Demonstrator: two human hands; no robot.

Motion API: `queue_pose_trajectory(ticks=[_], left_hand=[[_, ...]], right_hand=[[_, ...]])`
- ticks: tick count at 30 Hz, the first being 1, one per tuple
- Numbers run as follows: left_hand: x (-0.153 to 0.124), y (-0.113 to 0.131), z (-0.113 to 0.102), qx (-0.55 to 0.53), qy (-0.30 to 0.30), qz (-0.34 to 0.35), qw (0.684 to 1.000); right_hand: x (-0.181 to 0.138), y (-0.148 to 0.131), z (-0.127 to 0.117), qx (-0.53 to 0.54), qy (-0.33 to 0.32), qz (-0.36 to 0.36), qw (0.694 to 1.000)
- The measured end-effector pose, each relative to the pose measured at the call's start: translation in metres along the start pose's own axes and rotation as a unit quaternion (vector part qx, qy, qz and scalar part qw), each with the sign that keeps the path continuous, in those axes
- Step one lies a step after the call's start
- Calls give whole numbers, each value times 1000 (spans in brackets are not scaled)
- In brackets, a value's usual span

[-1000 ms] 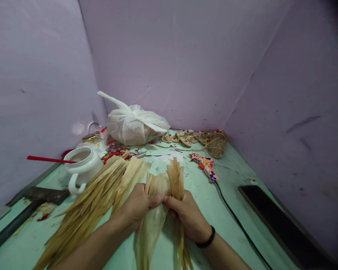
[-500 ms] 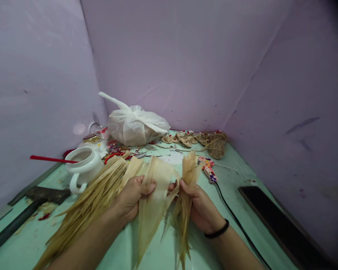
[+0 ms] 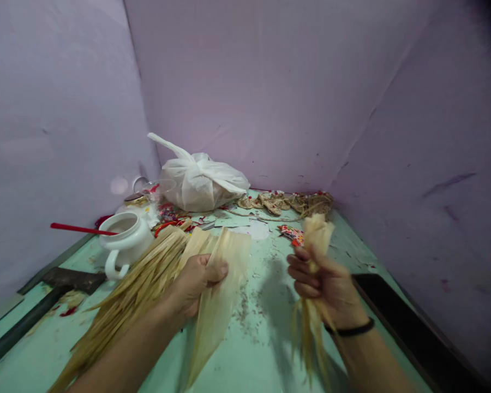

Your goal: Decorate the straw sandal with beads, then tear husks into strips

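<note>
My left hand (image 3: 196, 284) is closed on a wide, pale dried leaf (image 3: 221, 295), thumb on top, low over the green table (image 3: 253, 349). Beside it to the left lies a long bundle of dried leaf strips (image 3: 135, 295). My right hand (image 3: 327, 284), blurred by motion and wearing a black wrist band, is clenched round a bunch of narrow dried strips (image 3: 315, 305). The bunch sticks up above the fist and hangs below it. The two hands are well apart.
A white jug (image 3: 125, 243) with a red stick (image 3: 79, 229) stands at the left. A tied white plastic bag (image 3: 200, 180) sits at the back. Woven straw pieces (image 3: 290, 202) lie by the back wall. A dark flat slab (image 3: 401, 322) lies right; a hatchet (image 3: 36, 305) lies left.
My right hand has pulled the bunch of strips away to the right, clear of the wide leaf. My left hand has stayed in place with the leaf.
</note>
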State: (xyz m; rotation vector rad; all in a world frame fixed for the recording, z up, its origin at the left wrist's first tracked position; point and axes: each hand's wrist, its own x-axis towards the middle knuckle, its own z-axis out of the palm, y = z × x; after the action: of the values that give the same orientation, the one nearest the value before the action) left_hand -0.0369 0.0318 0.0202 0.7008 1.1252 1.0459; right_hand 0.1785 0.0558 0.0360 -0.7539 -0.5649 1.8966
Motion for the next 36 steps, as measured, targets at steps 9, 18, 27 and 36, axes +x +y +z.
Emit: queue_pose_trajectory(ticks=[9, 18, 27, 36], left_hand=[[-5, -17, 13, 38, -78, 19, 996], [-8, -16, 22, -50, -54, -16, 997], [-5, -27, 22, -56, -32, -17, 998], [-6, -22, 22, -88, -63, -12, 994]], right_hand=[[4, 62, 25, -187, 50, 7, 981], [3, 62, 30, -208, 15, -13, 978], [4, 75, 23, -197, -45, -18, 979], [7, 75, 19, -183, -18, 22, 983]])
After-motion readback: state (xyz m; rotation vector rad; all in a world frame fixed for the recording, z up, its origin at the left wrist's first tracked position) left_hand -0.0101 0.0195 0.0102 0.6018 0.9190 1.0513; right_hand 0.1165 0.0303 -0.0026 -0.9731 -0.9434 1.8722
